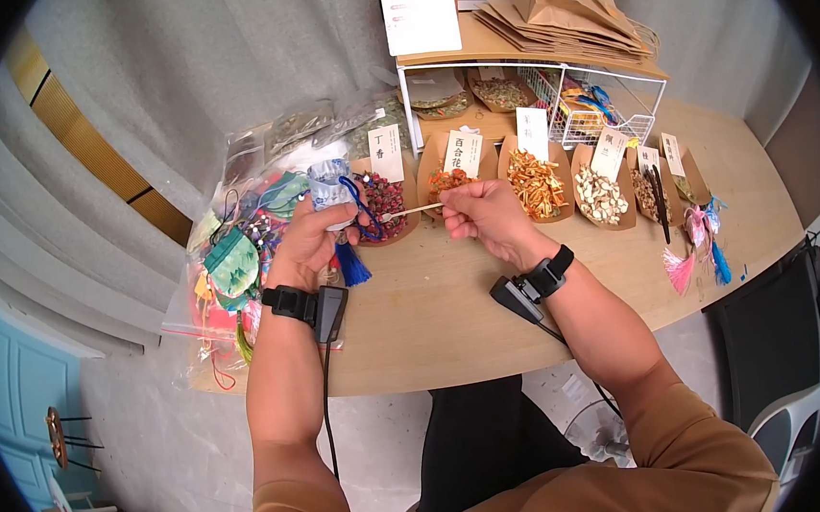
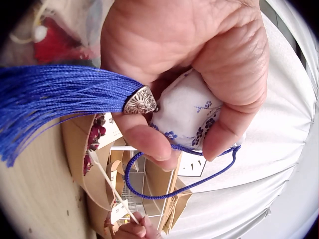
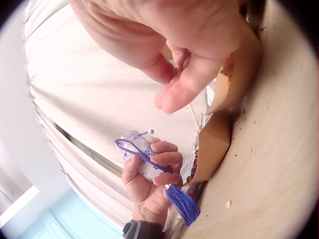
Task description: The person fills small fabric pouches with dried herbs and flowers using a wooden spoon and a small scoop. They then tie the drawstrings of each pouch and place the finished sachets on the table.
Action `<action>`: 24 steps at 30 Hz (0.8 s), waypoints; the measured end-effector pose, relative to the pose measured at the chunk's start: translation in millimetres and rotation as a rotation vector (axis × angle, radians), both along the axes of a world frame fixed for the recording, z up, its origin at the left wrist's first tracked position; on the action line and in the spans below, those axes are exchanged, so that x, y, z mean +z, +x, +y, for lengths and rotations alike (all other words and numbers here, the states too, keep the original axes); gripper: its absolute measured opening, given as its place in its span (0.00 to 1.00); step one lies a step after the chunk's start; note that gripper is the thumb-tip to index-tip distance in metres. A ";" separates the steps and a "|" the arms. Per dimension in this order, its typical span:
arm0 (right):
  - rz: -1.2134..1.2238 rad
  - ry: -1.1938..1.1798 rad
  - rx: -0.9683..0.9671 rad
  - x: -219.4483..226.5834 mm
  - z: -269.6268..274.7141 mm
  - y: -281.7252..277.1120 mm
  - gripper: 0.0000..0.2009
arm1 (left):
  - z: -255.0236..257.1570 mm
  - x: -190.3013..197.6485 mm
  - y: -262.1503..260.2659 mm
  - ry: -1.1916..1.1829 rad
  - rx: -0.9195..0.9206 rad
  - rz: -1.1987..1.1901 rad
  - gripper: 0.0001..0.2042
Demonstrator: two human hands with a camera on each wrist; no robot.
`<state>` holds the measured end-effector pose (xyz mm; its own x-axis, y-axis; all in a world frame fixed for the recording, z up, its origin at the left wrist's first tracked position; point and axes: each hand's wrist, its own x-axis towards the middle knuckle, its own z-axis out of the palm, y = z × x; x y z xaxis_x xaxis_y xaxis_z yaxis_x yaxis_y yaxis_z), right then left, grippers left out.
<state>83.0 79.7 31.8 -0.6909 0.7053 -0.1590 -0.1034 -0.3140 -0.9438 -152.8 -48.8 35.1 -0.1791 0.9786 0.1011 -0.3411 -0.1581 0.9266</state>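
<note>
My left hand [image 1: 308,240] grips a small white pouch [image 2: 187,109] with blue flowers, fingers and thumb curled round it. From the pouch hang a blue cord [image 2: 167,195] loop and a blue tassel [image 2: 65,99] with a silver cap. Between thumb and fingertips, my right hand [image 1: 496,218] pinches a thin pale stick [image 1: 416,208]. Its far end is over the paper tray of dark red dried buds [image 1: 388,195], beside the left hand. In the right wrist view the right hand [image 3: 184,50] hides the stick's near end.
Several paper trays with labels stand in a row, one with orange pieces [image 1: 536,183], another with pale slices [image 1: 601,193]. Plastic bags with colourful pouches [image 1: 232,260] lie left. Behind are a shelf [image 1: 499,42], a wire basket [image 1: 592,117] and paper bags [image 1: 564,13]. Tassels [image 1: 681,268] lie right.
</note>
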 end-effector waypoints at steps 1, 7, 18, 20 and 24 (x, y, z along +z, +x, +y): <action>-0.007 0.002 0.000 0.2 -0.3 0.0 0.06 | -0.2 0.5 0.1 -0.002 -0.001 0.001 0.18; -0.050 0.025 0.027 -0.5 -2.7 -1.0 0.06 | -0.7 0.1 -0.7 -0.013 0.000 -0.002 0.18; -0.050 -0.033 0.006 -2.7 -0.5 -1.7 0.06 | -1.2 2.8 1.6 -0.006 0.006 -0.017 0.19; -0.038 -0.047 0.007 -4.3 1.4 -1.8 0.06 | -1.2 3.2 1.9 -0.007 0.004 -0.021 0.19; -0.015 -0.073 0.001 -3.0 1.9 -1.2 0.06 | -1.1 2.5 1.6 -0.008 0.011 -0.023 0.19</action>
<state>81.8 81.7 28.8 -0.6884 0.6911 -0.2202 -0.0895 -0.3822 -0.9197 -151.2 -50.0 37.7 -0.1921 0.9773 0.0890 -0.3606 -0.1546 0.9198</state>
